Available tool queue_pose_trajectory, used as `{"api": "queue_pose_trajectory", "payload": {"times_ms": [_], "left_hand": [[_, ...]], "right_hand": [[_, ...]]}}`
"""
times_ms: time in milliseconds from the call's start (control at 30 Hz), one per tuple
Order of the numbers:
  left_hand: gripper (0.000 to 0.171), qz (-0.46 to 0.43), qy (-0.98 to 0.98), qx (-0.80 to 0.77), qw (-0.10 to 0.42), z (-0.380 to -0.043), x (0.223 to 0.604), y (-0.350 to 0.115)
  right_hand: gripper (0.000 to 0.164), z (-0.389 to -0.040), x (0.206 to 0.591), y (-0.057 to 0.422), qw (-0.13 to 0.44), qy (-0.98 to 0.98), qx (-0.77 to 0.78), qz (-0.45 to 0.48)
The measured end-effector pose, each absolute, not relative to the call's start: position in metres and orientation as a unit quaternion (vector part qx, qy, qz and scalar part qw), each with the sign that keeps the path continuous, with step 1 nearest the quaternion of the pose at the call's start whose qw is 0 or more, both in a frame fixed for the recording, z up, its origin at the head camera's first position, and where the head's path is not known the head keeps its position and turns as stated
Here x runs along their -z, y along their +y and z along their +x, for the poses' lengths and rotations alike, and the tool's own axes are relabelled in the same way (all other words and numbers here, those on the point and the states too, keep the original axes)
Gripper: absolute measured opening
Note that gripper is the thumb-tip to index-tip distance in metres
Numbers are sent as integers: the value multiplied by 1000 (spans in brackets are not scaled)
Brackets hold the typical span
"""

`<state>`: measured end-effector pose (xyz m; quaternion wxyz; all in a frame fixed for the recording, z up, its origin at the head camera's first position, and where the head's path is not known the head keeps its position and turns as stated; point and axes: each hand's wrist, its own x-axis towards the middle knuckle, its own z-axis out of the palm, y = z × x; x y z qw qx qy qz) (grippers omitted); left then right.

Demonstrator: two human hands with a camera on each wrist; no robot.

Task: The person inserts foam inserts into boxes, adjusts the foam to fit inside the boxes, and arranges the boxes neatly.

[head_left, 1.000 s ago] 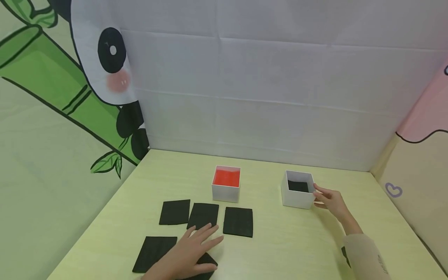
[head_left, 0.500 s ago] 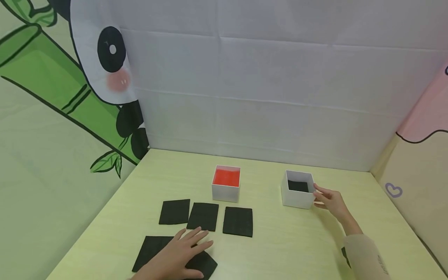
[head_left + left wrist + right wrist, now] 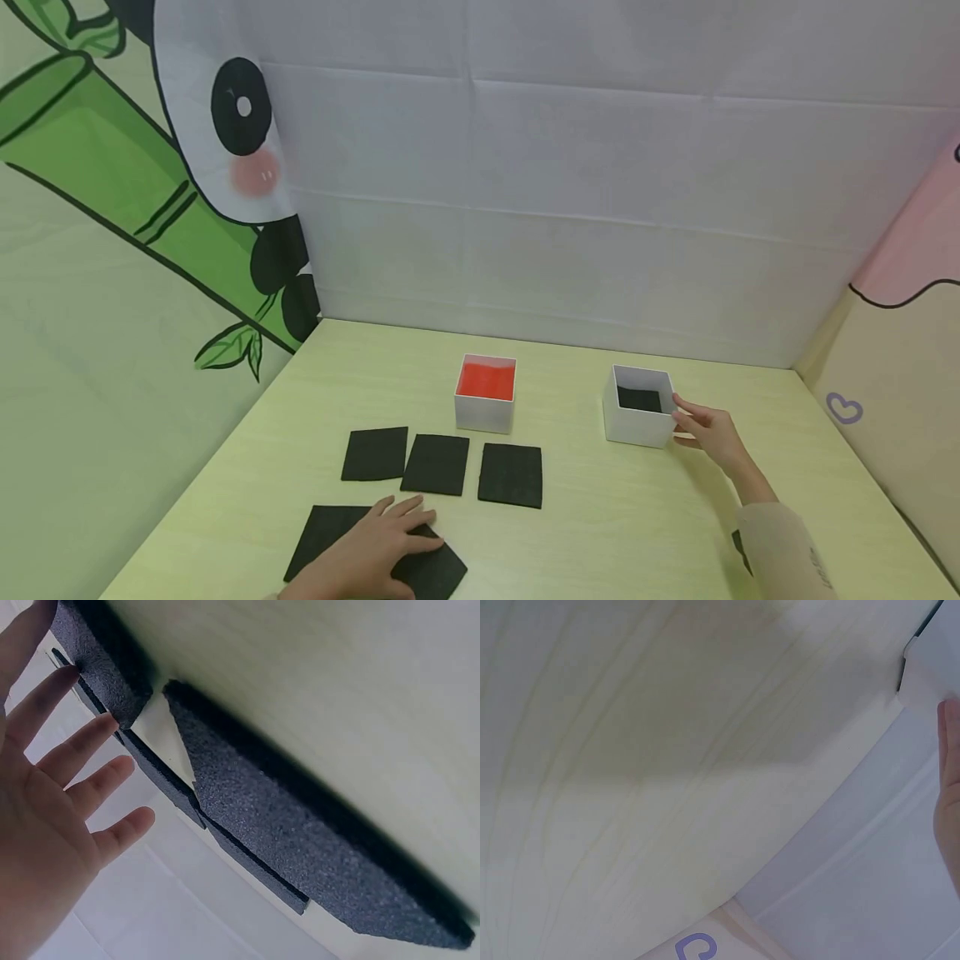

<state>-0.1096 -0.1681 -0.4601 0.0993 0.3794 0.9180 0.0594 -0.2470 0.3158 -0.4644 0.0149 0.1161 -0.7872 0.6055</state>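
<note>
My left hand (image 3: 371, 546), fingers spread, is over two black foam squares at the front left, partly covering the left square (image 3: 326, 529) and the right square (image 3: 435, 571). In the left wrist view the palm and fingers of that hand (image 3: 45, 802) hold nothing, and a thick foam square (image 3: 292, 817) lies beside them. My right hand (image 3: 712, 433) touches the right side of a white open box (image 3: 637, 427), its fingers fairly straight. Black foam (image 3: 639, 400) lies inside that box. The right wrist view catches only the edge of this hand (image 3: 949, 802).
Three more black squares lie in a row: left (image 3: 375, 454), middle (image 3: 435, 464) and right (image 3: 510, 475). Behind them stands a white box (image 3: 483, 414) with red contents (image 3: 486, 382). A dark object (image 3: 741, 550) shows beside the right sleeve. A white cloth (image 3: 562, 208) borders the table's back.
My left hand has drawn back and left, from near the middle square of the row to over the front pair. My right hand and both boxes have stayed put.
</note>
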Motion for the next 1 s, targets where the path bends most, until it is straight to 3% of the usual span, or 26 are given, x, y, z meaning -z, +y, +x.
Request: {"api": "queue_pose_trajectory", "payload": {"times_ms": [300,667,1000], "left_hand": [[59,338,930,-68,128,-113,460,-164],[57,362,925,-92,73,-111,463,-165],[49,322,929,-162,89,-109,465,-160]], "right_hand": [[48,-248,463,315,17,-794,-598,113],[48,-247,464,314,22,-791,-602,107],[48,-247,466,313,22,-798,-593,103]]}}
